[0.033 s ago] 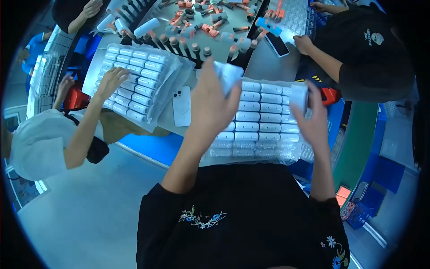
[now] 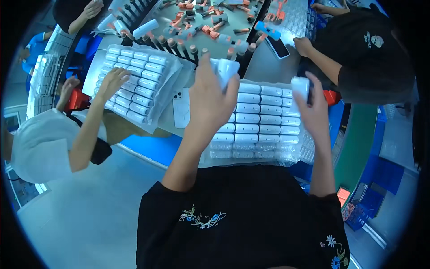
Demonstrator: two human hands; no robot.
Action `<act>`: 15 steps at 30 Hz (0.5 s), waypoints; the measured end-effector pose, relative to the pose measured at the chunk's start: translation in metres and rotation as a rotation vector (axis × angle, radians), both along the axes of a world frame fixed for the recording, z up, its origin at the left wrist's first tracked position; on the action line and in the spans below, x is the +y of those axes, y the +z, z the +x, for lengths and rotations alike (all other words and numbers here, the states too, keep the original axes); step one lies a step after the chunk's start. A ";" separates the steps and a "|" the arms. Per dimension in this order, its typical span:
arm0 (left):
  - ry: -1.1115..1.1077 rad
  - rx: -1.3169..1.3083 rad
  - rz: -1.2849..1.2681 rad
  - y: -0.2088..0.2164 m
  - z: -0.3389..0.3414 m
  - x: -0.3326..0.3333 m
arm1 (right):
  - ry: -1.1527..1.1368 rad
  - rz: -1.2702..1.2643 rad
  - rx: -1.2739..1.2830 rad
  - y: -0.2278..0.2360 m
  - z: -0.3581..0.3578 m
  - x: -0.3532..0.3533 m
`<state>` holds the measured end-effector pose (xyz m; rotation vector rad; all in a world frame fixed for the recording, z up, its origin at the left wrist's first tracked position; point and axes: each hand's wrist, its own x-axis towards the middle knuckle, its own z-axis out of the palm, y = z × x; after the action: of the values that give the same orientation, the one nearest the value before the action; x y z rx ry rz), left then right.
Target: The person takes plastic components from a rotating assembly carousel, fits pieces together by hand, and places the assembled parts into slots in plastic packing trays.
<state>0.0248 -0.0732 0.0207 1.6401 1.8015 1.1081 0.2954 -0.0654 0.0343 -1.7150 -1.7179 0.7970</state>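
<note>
Left hand (image 2: 208, 95) fingers gripping white piece (image 2: 228, 71), above far left of clear tray (image 2: 244, 151). Right hand (image 2: 315, 107) fingers gripping white cylinder (image 2: 300, 87), above tray's far right. Tray on worktop (image 2: 262, 67), holds white units (image 2: 247, 108); white phone (image 2: 181, 110) left.

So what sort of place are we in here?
Most likely a factory assembly or packing floor: rows of matching white cylinders, scattered orange-and-black parts, and co-workers on both sides.
</note>
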 end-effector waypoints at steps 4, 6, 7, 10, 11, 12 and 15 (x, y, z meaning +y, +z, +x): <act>0.151 -0.048 -0.160 0.005 -0.014 0.032 | -0.127 -0.332 0.355 -0.006 -0.037 0.079; 0.255 0.020 -0.107 -0.012 -0.020 0.064 | -0.176 -0.328 0.191 -0.021 -0.063 0.110; 0.275 0.070 -0.164 -0.018 -0.019 0.086 | -0.183 -0.235 0.007 -0.036 -0.070 0.130; 0.334 0.269 -0.236 -0.035 -0.021 0.127 | -0.110 -0.206 -0.275 -0.037 -0.117 0.151; 0.344 0.416 -0.238 -0.036 -0.024 0.135 | -0.048 -0.248 -0.312 -0.035 -0.132 0.155; 0.343 0.425 -0.234 -0.034 -0.031 0.143 | -0.005 -0.139 -0.428 -0.038 -0.150 0.151; 0.281 0.489 -0.325 -0.028 -0.057 0.155 | 0.118 0.239 -0.780 -0.047 -0.183 0.130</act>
<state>-0.0322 0.0818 -0.0068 1.5800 2.4310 0.4901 0.1120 0.0647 -0.0130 -1.8911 -2.3080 -0.0842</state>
